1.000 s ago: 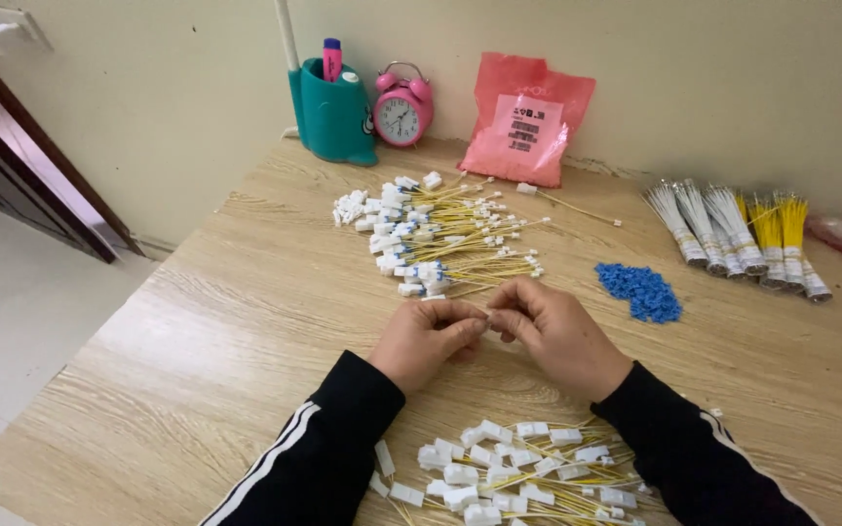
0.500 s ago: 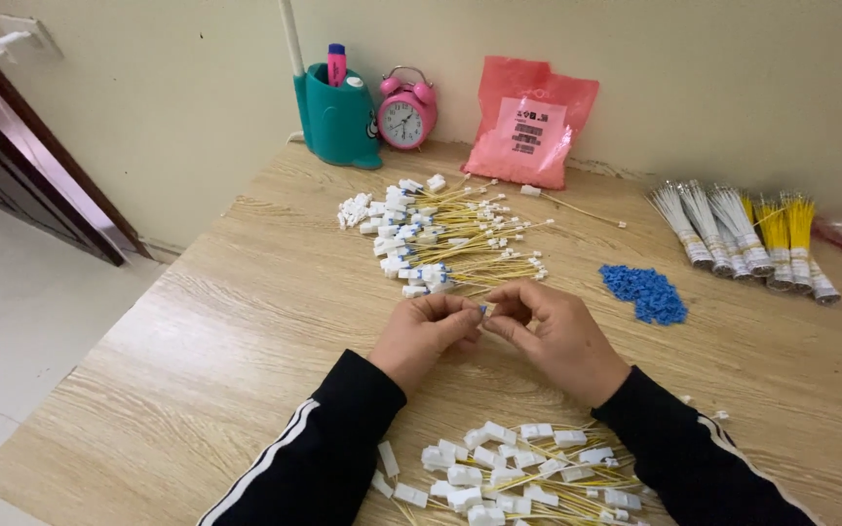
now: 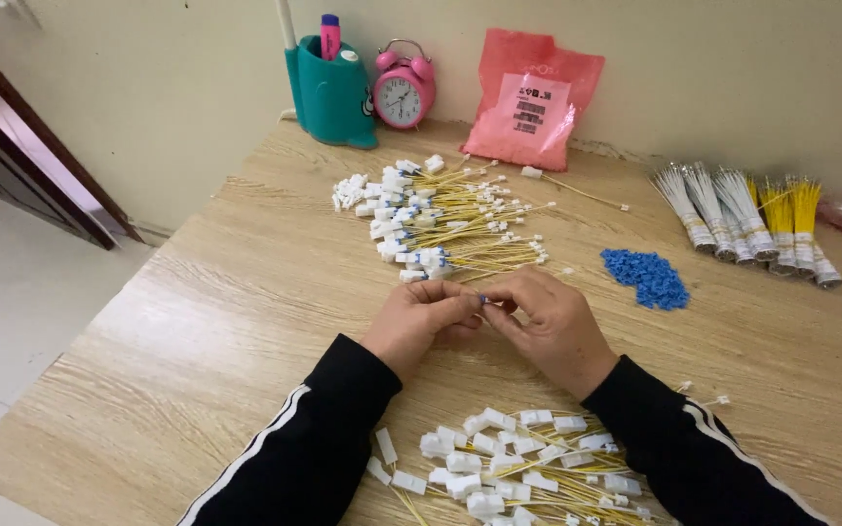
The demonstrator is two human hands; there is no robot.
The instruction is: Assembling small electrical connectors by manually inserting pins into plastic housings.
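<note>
Left hand [image 3: 419, 321] and right hand [image 3: 550, 323], both grips pinched on seemingly one small blue piece [image 3: 482, 300].

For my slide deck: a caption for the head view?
Both hands pinch a small blue piece between piles of yellow wires.

Between my left hand [image 3: 421, 321] and right hand [image 3: 548, 326] I see a tiny blue piece [image 3: 484, 300]. My sleeves [image 3: 314, 438] are black with white stripes. Just beyond the hands lies a pile of yellow wires with white plugs [image 3: 440, 219]; a second such pile [image 3: 509, 468] sits nearer me. Right of my right hand is a blue heap of small parts [image 3: 647, 278], then white and yellow bundles [image 3: 747, 209]. Farther off: a teal holder [image 3: 333, 97], pink clock [image 3: 403, 90], pink-red bag [image 3: 530, 97]. The worktop [image 3: 197, 321] is pale wood grain
</note>
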